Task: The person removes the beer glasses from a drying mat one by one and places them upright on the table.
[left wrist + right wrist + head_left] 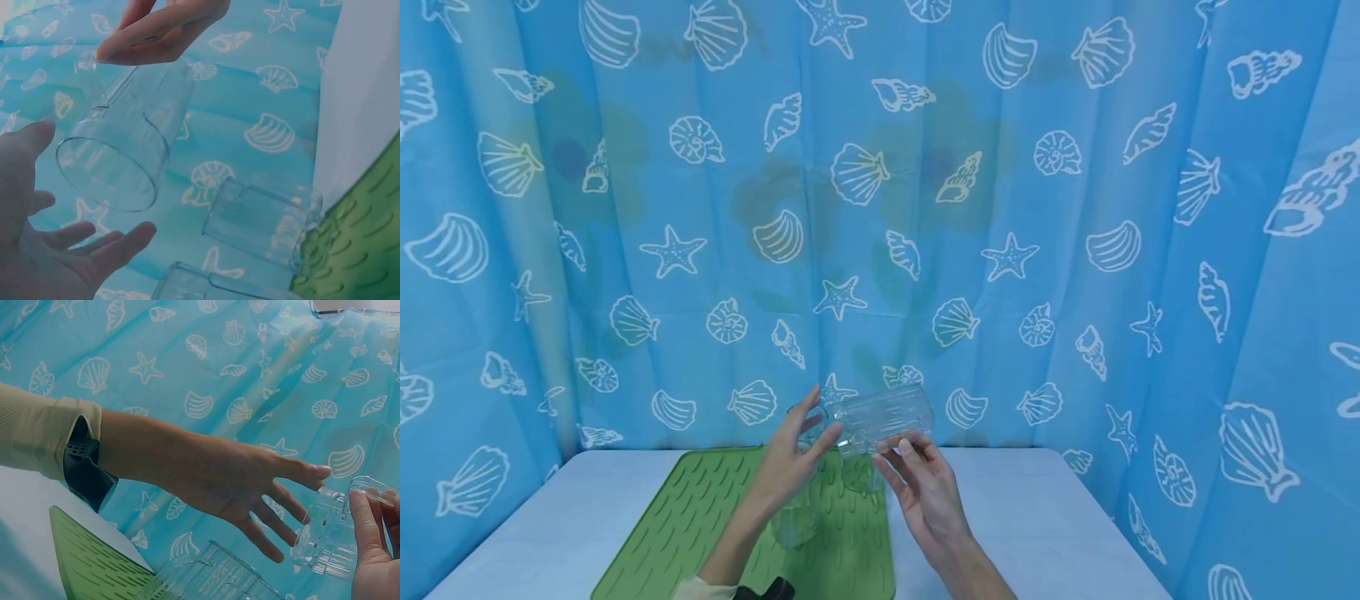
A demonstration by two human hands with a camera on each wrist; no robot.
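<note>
A clear glass mug [887, 417] is held nearly sideways above the back part of a green mat [700, 508]. My right hand [925, 492] pinches it by its handle [90, 78], with the fingertips on the handle in the left wrist view. My left hand [792, 458] has its fingers spread apart and its palm turned to the mug, the fingertips close by one round end. Two more clear glasses stand on the mat: a nearer glass [793, 525] partly behind my left hand, and a farther glass [859, 475] below the held mug.
The mat lies on the left and middle of a white table [1022, 508]. Behind and at both sides hangs a blue curtain [880, 250] with white shell and starfish prints. A black wrist mount [87, 465] sits by the pale left sleeve [47, 431].
</note>
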